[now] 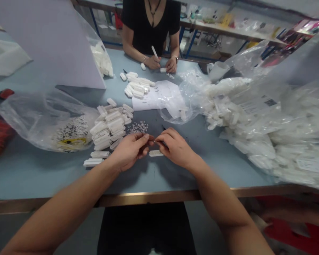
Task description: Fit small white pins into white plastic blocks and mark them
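Note:
My left hand (133,149) and my right hand (177,147) meet above the table, thumbs and fingertips pinched close together. Something tiny and pale shows at the fingertips, too small to name. A thin dark tip, perhaps of a slim tool, sticks out behind my right hand; the rest is hidden by the fingers. Just under the fingertips lies a flat white plastic strip (155,153) with marks along it, partly covered by my right hand. Tiny black-and-white pieces (138,127) are scattered beyond my left hand. To its left, white plastic casings (108,125) lie in a heap.
An open clear bag (29,113) with many tiny pieces lies left. Large clear bags (281,127) of white parts crowd the right side. Across the table a person (154,35) holds a white pen-like tool near more casings (138,86) and a paper sheet (149,101).

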Demonstrator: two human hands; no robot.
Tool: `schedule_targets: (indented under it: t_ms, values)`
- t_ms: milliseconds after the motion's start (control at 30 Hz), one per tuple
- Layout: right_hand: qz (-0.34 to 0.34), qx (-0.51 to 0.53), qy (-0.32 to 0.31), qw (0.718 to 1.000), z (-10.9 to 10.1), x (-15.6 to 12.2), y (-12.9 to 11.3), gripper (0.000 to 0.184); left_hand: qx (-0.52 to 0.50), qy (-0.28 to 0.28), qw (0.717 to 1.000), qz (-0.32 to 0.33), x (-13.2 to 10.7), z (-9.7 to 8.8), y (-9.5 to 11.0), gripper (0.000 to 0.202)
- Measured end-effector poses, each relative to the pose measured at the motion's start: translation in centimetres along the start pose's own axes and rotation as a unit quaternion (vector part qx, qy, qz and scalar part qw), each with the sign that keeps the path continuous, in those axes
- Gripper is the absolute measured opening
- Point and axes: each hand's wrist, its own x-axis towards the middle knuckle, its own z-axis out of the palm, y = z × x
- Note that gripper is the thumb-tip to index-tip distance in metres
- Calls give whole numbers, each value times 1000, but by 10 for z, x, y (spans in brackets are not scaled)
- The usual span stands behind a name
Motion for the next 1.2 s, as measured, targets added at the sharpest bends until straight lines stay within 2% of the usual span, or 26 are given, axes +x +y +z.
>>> schedule_targets:
  t_ms: [67, 133, 233, 367, 467, 633, 900, 1033, 1200]
  values:
    - [-18, -10, -75, 997, -4, 0, 3, 15, 66, 29, 997, 11, 1, -4, 4, 23]
    - [-31, -29, -134, 990, -6, 0, 4, 16, 183, 27, 981, 53, 2, -8, 8, 21]
    - [-54, -67, -179, 980, -5, -1, 3, 17, 352, -13, 928, 122, 2, -14, 14, 20]
    - [-80, -114, -218, 966, -7, -1, 0, 19, 460, -66, 875, 135, 4, -21, 13, 12]
    - [-101, -140, -232, 957, -8, 0, -3, 20, 487, -81, 859, 135, 6, -23, 7, 13]
    - [-120, -152, -218, 957, -7, 0, -5, 24, 480, -59, 859, 166, 7, -20, -3, 21]
    - [-120, -159, -222, 954, -5, 0, -5, 22, 485, -49, 853, 186, 10, -15, -8, 20]
    - [-102, -139, -205, 964, -10, -2, 1, 21, 499, -54, 846, 180, 12, -17, -11, 17]
    - [-142, -117, -221, 958, -17, -4, 0, 20, 496, -50, 847, 184, 13, -18, -14, 16]
